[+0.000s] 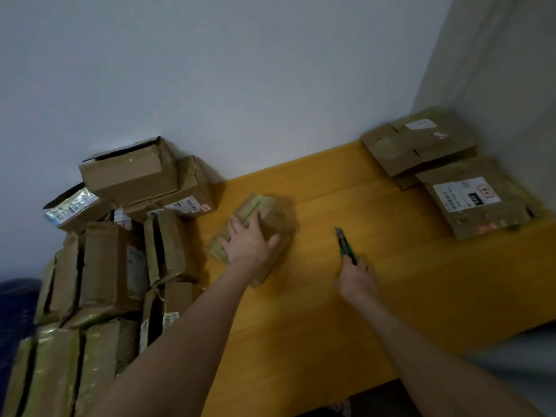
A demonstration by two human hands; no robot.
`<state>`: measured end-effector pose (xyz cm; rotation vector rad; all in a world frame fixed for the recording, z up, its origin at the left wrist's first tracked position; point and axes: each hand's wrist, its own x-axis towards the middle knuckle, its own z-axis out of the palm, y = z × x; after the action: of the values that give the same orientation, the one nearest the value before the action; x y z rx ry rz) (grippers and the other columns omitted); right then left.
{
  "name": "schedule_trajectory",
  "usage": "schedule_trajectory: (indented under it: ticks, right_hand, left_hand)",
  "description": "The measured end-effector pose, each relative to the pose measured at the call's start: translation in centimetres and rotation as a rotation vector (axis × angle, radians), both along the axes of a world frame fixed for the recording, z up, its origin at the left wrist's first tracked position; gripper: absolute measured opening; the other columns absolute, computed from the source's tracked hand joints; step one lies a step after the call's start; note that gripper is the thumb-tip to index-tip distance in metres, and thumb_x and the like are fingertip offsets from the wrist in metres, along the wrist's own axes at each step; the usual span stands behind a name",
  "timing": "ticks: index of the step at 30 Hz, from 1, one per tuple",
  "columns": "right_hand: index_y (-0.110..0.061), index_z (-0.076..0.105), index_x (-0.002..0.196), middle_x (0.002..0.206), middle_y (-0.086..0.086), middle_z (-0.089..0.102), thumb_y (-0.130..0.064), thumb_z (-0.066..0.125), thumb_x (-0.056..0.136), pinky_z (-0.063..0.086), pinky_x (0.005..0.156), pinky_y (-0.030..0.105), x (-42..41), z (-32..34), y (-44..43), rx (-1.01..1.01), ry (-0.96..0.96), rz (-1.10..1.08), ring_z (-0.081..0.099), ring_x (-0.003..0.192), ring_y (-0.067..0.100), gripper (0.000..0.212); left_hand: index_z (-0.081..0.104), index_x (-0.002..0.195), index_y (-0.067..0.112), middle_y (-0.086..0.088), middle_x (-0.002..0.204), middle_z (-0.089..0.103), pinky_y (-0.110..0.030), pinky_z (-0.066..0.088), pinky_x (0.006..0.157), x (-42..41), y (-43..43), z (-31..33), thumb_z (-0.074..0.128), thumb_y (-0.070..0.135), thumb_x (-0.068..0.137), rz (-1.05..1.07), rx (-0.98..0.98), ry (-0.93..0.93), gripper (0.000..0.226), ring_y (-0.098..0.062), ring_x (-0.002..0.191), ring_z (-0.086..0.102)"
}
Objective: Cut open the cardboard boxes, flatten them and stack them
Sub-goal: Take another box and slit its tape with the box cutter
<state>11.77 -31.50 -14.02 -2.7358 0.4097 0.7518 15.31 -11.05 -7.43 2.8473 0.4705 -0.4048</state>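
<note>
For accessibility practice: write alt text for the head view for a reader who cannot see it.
A left hand presses a taped box on a yellow table while the right hand holds a green utility knife. Unflattened boxes pile left; flattened boxes stack right.

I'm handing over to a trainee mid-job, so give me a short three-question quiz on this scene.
1. True or false: the knife blade is already cutting the box under the left hand.
2. Which hand holds the knife? A) left B) right C) neither
3. Fill in: the flattened boxes lie in the table's far ____ corner.

Key:
1. False. The knife is clear of the box.
2. B. The right hand holds the knife.
3. right
</note>
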Motion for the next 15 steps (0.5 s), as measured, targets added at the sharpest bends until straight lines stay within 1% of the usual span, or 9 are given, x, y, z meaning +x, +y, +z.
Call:
schedule_trajectory:
  ticks: [2, 4, 6, 7, 8, 10, 11, 12, 15]
  right_hand:
    - [-0.023, 0.03, 0.143, 0.147, 0.009, 0.03, -0.016, 0.044, 0.099, 0.04, 0.099, 0.037, -0.3, -0.7, 0.2, -0.042, -0.043, 0.017, 0.036, 0.129, 0.029, 0.047]
    - [-0.022, 0.035, 0.137, 0.139, 0.007, 0.036, -0.012, 0.042, 0.098, 0.043, 0.092, 0.034, -0.6, -1.1, 0.7, -0.065, -0.114, 0.03, 0.041, 0.123, 0.026, 0.04]
    - [-0.02, 0.033, 0.137, 0.138, 0.006, 0.039, -0.011, 0.043, 0.098, 0.044, 0.089, 0.033, -0.7, -1.2, 1.5, -0.029, -0.138, 0.033, 0.044, 0.122, 0.026, 0.042]
    - [-0.019, 0.031, 0.138, 0.137, 0.007, 0.041, -0.012, 0.045, 0.097, 0.044, 0.087, 0.033, -0.7, -1.3, 1.9, -0.001, -0.132, 0.027, 0.046, 0.121, 0.026, 0.044]
    - [-0.018, 0.03, 0.138, 0.135, 0.007, 0.043, -0.014, 0.048, 0.097, 0.046, 0.085, 0.035, -0.7, -1.4, 2.3, 0.029, -0.109, 0.009, 0.05, 0.118, 0.026, 0.045]
    - [-0.014, 0.034, 0.133, 0.125, 0.009, 0.052, -0.019, 0.056, 0.095, 0.051, 0.078, 0.037, -0.6, -1.4, 2.5, 0.09, -0.024, -0.073, 0.057, 0.108, 0.027, 0.044]
    - [-0.012, 0.04, 0.129, 0.118, 0.009, 0.056, -0.021, 0.058, 0.094, 0.054, 0.076, 0.037, -0.5, -1.3, 2.4, 0.131, 0.017, -0.13, 0.06, 0.102, 0.027, 0.04]
    - [-0.01, 0.045, 0.126, 0.11, 0.008, 0.058, -0.022, 0.058, 0.095, 0.054, 0.074, 0.037, -0.4, -1.2, 2.3, 0.197, 0.049, -0.191, 0.061, 0.096, 0.026, 0.036]
    - [-0.006, 0.054, 0.123, 0.09, 0.003, 0.055, -0.018, 0.057, 0.095, 0.049, 0.068, 0.034, 0.0, -0.4, 2.2, 0.523, 0.037, -0.377, 0.056, 0.082, 0.023, 0.031]
  left_hand:
    - [0.022, 0.146, 0.039, -0.017, 0.158, 0.011, -0.06, 0.016, 0.114, -0.1, 1.2, 0.2, 0.055, 0.051, 0.091, -0.069, -0.027, -0.012, 0.065, -0.036, 0.145, 0.014]
    - [0.027, 0.141, 0.043, -0.014, 0.157, 0.012, -0.061, 0.017, 0.115, -0.7, 2.1, 0.3, 0.061, 0.044, 0.089, -0.215, -0.013, 0.019, 0.063, -0.035, 0.144, 0.016]
    - [0.026, 0.14, 0.044, -0.012, 0.156, 0.011, -0.062, 0.017, 0.114, -1.5, 2.8, 0.3, 0.065, 0.044, 0.085, -0.339, 0.023, 0.053, 0.068, -0.034, 0.143, 0.018]
    - [0.024, 0.141, 0.042, -0.01, 0.155, 0.011, -0.062, 0.019, 0.113, -1.8, 3.0, 0.2, 0.066, 0.047, 0.082, -0.358, 0.031, 0.054, 0.073, -0.035, 0.142, 0.02]
    - [0.021, 0.143, 0.039, -0.01, 0.154, 0.013, -0.061, 0.02, 0.113, -1.9, 3.2, 0.2, 0.067, 0.05, 0.079, -0.333, 0.024, 0.051, 0.08, -0.035, 0.141, 0.023]
    - [0.012, 0.149, 0.03, -0.011, 0.152, 0.019, -0.059, 0.023, 0.112, -1.5, 3.1, 0.4, 0.069, 0.056, 0.076, -0.193, -0.024, 0.06, 0.096, -0.034, 0.139, 0.026]
    - [0.009, 0.151, 0.026, -0.011, 0.152, 0.022, -0.058, 0.023, 0.111, -1.3, 3.0, 0.5, 0.069, 0.057, 0.076, -0.151, -0.03, 0.072, 0.101, -0.034, 0.139, 0.027]
    - [0.007, 0.152, 0.023, -0.011, 0.151, 0.024, -0.058, 0.024, 0.111, -1.1, 2.7, 0.5, 0.069, 0.056, 0.076, -0.154, -0.008, 0.094, 0.104, -0.033, 0.138, 0.028]
    - [0.007, 0.152, 0.02, -0.008, 0.149, 0.024, -0.055, 0.028, 0.11, -1.3, 2.5, 0.9, 0.071, 0.053, 0.074, -0.292, 0.086, 0.154, 0.107, -0.031, 0.137, 0.029]
